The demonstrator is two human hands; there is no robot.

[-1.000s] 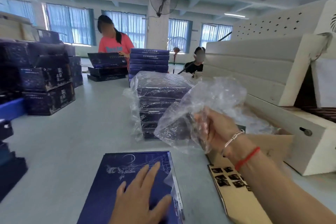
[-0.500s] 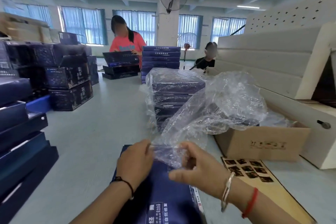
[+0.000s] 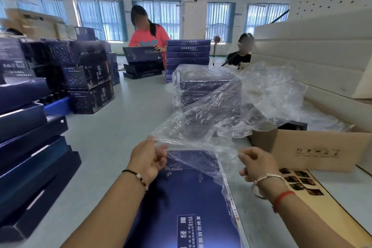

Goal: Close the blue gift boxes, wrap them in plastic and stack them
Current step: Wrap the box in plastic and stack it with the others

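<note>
The left hand (image 3: 150, 160) and right hand (image 3: 256, 164) each pinch the plastic bag (image 3: 231, 110) mouth above the far end of the gift box (image 3: 187, 197), whose long axis runs toward the person.

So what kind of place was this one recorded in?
Most likely a packing workshop or small factory floor. Blue gift boxes are piled high on the left, a stack already wrapped in plastic stands on the long grey table, and both hands stretch a plastic bag over another box.
</note>
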